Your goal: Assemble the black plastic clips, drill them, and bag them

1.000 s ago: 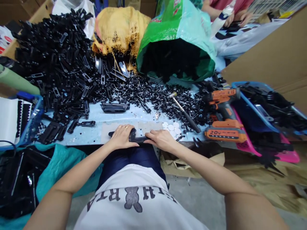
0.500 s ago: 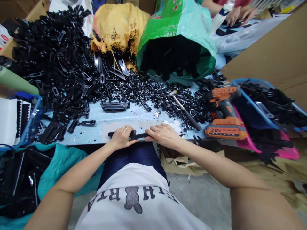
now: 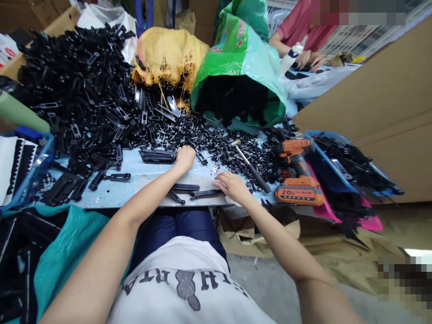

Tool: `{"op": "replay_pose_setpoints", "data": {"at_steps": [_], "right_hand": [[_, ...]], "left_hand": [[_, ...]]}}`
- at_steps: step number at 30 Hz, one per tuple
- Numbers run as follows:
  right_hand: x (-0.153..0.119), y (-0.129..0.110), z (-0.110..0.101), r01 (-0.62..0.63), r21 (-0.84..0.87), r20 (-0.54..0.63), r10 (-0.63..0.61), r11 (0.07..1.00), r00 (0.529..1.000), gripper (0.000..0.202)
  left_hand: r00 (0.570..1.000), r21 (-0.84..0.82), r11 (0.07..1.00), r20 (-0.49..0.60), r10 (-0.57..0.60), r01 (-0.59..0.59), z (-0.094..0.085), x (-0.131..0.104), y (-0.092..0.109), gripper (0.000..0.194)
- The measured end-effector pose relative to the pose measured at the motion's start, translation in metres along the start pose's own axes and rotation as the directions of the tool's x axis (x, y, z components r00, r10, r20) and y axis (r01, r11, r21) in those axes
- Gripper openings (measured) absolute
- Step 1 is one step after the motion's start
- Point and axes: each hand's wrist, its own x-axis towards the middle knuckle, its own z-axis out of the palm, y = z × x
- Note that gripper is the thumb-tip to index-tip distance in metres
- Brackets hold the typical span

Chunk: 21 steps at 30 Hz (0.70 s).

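Observation:
My left hand [image 3: 185, 158] reaches to the near edge of a heap of small black pieces with metal pins [image 3: 194, 130]. Its fingers are curled together, and whatever they pinch is hidden. To its left lies a stack of long black plastic parts [image 3: 158, 155]. My right hand [image 3: 234, 186] hovers low over the bench, fingers apart and nothing visible in them. Just left of it, a long black arm-like part [image 3: 206, 194] rests near the bench edge, beside a flat black bar [image 3: 187, 186] and a short black piece with a rounded end [image 3: 177, 197].
A hammer [image 3: 251, 167] and an orange cordless drill [image 3: 297, 173] lie to the right, before a blue basket [image 3: 340, 173] of black parts. Black parts heap [image 3: 74, 85] at left. A green sack [image 3: 232, 63] and yellow sack [image 3: 172, 54] stand behind. A co-worker [image 3: 297, 31] sits beyond.
My left hand has let go of the black part and moved forward to the heap of pinned pieces. My right hand has released it too and shifted slightly right. The view has tilted up.

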Motion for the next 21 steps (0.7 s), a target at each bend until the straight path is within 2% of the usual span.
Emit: {"op": "replay_pose_setpoints", "data": {"at_steps": [3,5,9,11,13,15,17,19,21], "right_hand": [[0.035,0.003,0.001,-0.177,-0.133,-0.044,0.173,0.975,0.984,0.029],[0.061,0.006,0.005,-0.224,-0.22,-0.022,0.224,0.95,0.974,0.028],[0.091,0.014,0.011,-0.15,-0.292,0.072,0.179,0.945,0.981,0.027],[0.092,0.02,0.012,-0.107,-0.285,0.103,0.142,0.953,0.985,0.025],[0.087,0.027,0.01,-0.057,-0.256,0.111,0.088,0.965,0.99,0.023],[0.077,0.029,0.007,-0.029,-0.19,0.04,0.038,0.981,0.998,0.023],[0.066,0.024,0.003,-0.039,-0.053,-0.134,0.031,0.998,0.99,0.022],[0.054,0.011,0.0,-0.018,0.152,-0.306,0.065,0.988,0.95,0.018],[0.044,-0.008,-0.002,0.058,0.342,-0.391,0.085,0.938,0.917,0.017]], "left_hand": [[0.999,0.005,0.999,-0.029,-0.035,0.036,0.007,0.0,0.003,0.028],[0.997,0.01,0.998,-0.044,-0.057,0.057,0.007,-0.001,0.006,0.03],[0.995,0.008,0.998,-0.069,-0.069,0.07,-0.009,-0.008,0.002,0.031],[0.991,-0.018,0.998,-0.113,-0.065,0.064,-0.021,-0.025,-0.012,0.027],[0.985,-0.074,0.996,-0.163,-0.061,0.049,-0.033,-0.053,-0.033,0.022],[0.986,-0.122,0.992,-0.16,-0.052,0.033,-0.042,-0.087,-0.056,0.017],[0.993,-0.121,0.992,-0.111,-0.034,0.02,-0.049,-0.12,-0.073,0.015],[0.999,-0.08,0.997,-0.041,-0.013,0.009,-0.052,-0.145,-0.082,0.015],[1.0,-0.017,1.0,0.012,0.007,-0.007,-0.052,-0.158,-0.082,0.015]]}}
